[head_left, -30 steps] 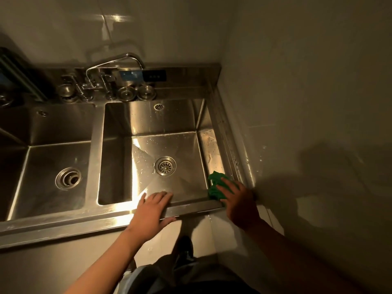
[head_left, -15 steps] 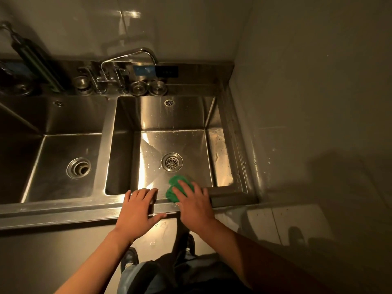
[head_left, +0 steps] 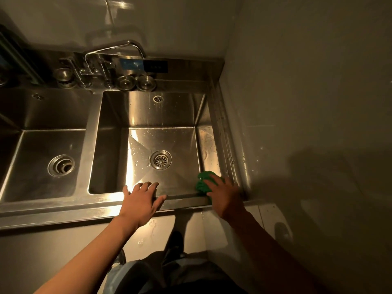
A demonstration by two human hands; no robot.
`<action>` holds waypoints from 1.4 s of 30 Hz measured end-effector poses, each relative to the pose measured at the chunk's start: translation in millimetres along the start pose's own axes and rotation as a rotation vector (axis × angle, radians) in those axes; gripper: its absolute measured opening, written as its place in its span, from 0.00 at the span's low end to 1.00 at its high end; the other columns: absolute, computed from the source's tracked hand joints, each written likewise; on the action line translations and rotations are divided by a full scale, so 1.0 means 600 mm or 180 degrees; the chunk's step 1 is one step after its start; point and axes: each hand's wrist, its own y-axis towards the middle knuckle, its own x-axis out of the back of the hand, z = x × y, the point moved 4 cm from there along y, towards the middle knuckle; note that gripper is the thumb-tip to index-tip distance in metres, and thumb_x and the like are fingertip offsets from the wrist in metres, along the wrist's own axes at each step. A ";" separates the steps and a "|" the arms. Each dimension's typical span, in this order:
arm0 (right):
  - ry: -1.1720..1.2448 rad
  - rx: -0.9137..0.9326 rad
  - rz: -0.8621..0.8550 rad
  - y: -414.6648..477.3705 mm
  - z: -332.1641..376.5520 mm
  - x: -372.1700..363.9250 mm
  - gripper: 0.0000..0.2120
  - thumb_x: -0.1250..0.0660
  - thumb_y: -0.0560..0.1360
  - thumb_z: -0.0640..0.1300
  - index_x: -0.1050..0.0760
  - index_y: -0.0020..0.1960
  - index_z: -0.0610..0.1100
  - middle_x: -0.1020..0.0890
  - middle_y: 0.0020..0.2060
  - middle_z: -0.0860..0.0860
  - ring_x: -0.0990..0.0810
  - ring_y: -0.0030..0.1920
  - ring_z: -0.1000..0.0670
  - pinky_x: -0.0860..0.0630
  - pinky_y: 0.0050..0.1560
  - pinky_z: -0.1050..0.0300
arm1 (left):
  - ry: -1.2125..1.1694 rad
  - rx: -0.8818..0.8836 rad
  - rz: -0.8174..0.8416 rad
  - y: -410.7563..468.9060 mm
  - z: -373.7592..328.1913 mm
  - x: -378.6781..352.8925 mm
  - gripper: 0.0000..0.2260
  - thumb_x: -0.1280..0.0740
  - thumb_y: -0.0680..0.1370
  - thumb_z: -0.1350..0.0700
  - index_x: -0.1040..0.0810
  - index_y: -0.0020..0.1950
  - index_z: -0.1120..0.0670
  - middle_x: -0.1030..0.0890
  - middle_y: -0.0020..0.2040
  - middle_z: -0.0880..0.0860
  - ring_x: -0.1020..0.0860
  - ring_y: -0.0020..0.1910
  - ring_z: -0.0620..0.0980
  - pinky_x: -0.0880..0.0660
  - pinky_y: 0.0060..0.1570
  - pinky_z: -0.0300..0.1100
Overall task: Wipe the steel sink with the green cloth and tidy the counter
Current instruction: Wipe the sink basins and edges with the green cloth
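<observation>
The steel sink (head_left: 110, 204) has two basins, and I stand at the right basin (head_left: 146, 115), which has a round drain (head_left: 160, 159) in its wet floor. My right hand (head_left: 226, 196) presses the crumpled green cloth (head_left: 203, 183) onto the basin's front right corner, at the rim. Part of the cloth is hidden under my fingers. My left hand (head_left: 141, 200) lies flat on the front rim with its fingers spread, holding nothing.
A swivel tap (head_left: 118, 47) stands behind the divider, with several round steel strainer cups (head_left: 125, 82) beside it on the back ledge. The left basin (head_left: 42, 124) has its own drain (head_left: 61, 165). A tiled wall (head_left: 297, 102) closes the right side.
My right hand has slid the green cloth along the front rim from near the middle back to the right corner. My left hand has stayed on the rim.
</observation>
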 end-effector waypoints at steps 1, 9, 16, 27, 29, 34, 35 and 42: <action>0.0073 -0.0130 -0.0182 -0.006 -0.013 0.011 0.24 0.40 0.82 0.51 0.36 0.77 0.56 0.36 0.78 0.53 0.35 0.74 0.41 0.33 0.72 0.40 | -0.0004 0.0001 0.0051 0.005 -0.006 0.000 0.33 0.56 0.80 0.29 0.35 0.79 0.44 0.28 0.75 0.47 0.34 0.77 0.53 0.45 0.76 0.68; 0.0219 -0.0776 -0.1544 -0.003 -0.035 0.068 0.25 0.32 0.76 0.50 0.28 0.72 0.49 0.27 0.72 0.46 0.27 0.68 0.40 0.24 0.61 0.44 | -0.0142 -0.0057 0.0199 0.028 -0.051 0.003 0.31 0.53 0.82 0.30 0.34 0.79 0.44 0.25 0.73 0.47 0.30 0.75 0.52 0.42 0.76 0.61; 0.0383 -0.1106 -0.0936 0.003 -0.042 -0.010 0.32 0.41 0.78 0.63 0.38 0.78 0.51 0.36 0.78 0.46 0.37 0.76 0.40 0.32 0.73 0.40 | -0.0171 -0.0197 -0.0021 0.031 -0.058 -0.002 0.34 0.59 0.81 0.30 0.32 0.78 0.44 0.24 0.72 0.45 0.28 0.73 0.50 0.41 0.77 0.57; 0.0014 -0.0838 -0.0722 0.105 -0.051 0.021 0.34 0.40 0.80 0.58 0.44 0.81 0.47 0.44 0.81 0.44 0.44 0.79 0.39 0.41 0.78 0.41 | -0.0311 -0.0323 -0.0320 0.055 -0.048 -0.014 0.29 0.54 0.81 0.35 0.27 0.74 0.45 0.22 0.70 0.47 0.26 0.71 0.51 0.35 0.74 0.59; 0.0026 -0.0782 -0.0609 0.142 -0.059 0.038 0.32 0.43 0.82 0.57 0.46 0.82 0.47 0.47 0.82 0.45 0.47 0.80 0.39 0.44 0.79 0.42 | -0.0350 -0.0406 -0.0306 0.073 -0.048 -0.013 0.28 0.52 0.81 0.35 0.28 0.75 0.45 0.23 0.71 0.47 0.26 0.71 0.51 0.34 0.74 0.58; -0.0118 -0.0669 -0.0478 0.234 -0.072 0.079 0.32 0.44 0.83 0.56 0.50 0.83 0.47 0.50 0.82 0.45 0.50 0.81 0.39 0.47 0.79 0.43 | -0.0447 -0.0410 -0.0565 0.137 -0.030 0.020 0.27 0.50 0.82 0.38 0.28 0.76 0.47 0.23 0.72 0.50 0.27 0.72 0.54 0.37 0.75 0.61; -0.0189 -0.0645 -0.0452 0.254 -0.073 0.086 0.32 0.45 0.83 0.56 0.50 0.83 0.47 0.50 0.82 0.44 0.50 0.81 0.39 0.48 0.79 0.42 | -0.0438 -0.0354 -0.0709 0.152 -0.013 0.034 0.27 0.49 0.82 0.40 0.28 0.76 0.49 0.24 0.72 0.52 0.28 0.73 0.55 0.37 0.75 0.63; -0.0710 -0.0514 -0.0226 0.384 -0.082 0.127 0.30 0.54 0.85 0.57 0.53 0.83 0.44 0.52 0.82 0.44 0.55 0.82 0.40 0.50 0.79 0.42 | -0.0048 -0.0105 -0.1135 0.252 0.169 0.139 0.30 0.46 0.81 0.41 0.37 0.81 0.52 0.33 0.77 0.57 0.40 0.80 0.59 0.45 0.76 0.65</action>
